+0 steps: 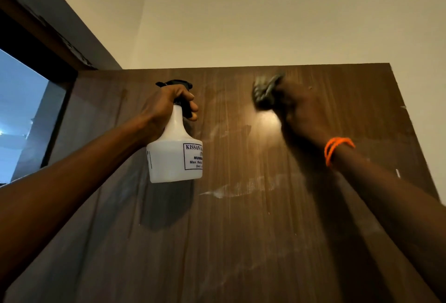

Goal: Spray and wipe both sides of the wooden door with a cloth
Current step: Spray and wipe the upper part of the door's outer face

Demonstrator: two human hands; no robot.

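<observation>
You are reaching up to the top of the door (pixel 241 206), which is standing open in front of you with its upper edge just below the ceiling. Your right hand (pixel 296 112) is clutching the cloth (pixel 264 91), bunched and blurred, and pressing it flat against the wood near that edge. The cloth looks soft and limp, so keeping it wadded in your palm is probably giving you the firmest rub. Your left hand (pixel 169 102) is gripping the bottle (pixel 172 155) by its neck, fingers curled over the trigger. It looks light, thin plastic, likely easy to squeeze out of shape lower down, so the neck is the sound hold. Pale smears are showing on the glossy, likely slick wood.
</observation>
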